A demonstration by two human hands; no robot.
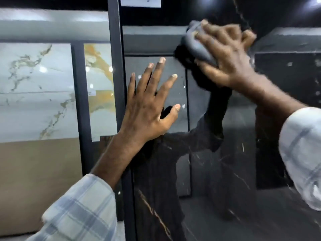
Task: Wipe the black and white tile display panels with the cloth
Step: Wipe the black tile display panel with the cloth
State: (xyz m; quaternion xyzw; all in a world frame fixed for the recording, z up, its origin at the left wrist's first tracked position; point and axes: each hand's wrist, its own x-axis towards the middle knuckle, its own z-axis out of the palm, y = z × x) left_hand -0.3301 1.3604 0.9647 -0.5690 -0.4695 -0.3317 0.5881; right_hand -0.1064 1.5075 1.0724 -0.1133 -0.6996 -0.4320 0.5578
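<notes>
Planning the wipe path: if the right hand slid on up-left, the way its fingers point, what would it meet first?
Likely only bare black panel up to the picture's edge; the white label lies left, so the cloth might clip it.

Black panel [217, 171] glossy, mirror-like, veined; cloth [196, 44] grey, seemingly soft; frame [116, 49] matt dark.

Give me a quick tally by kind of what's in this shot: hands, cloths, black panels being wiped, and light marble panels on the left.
Hands: 2 (left hand, right hand)
Cloths: 1 (grey cloth)
Black panels: 1 (black tile panel)
Light marble panels: 2 (gold-veined panel, orange-veined panel)
Total: 6
</notes>
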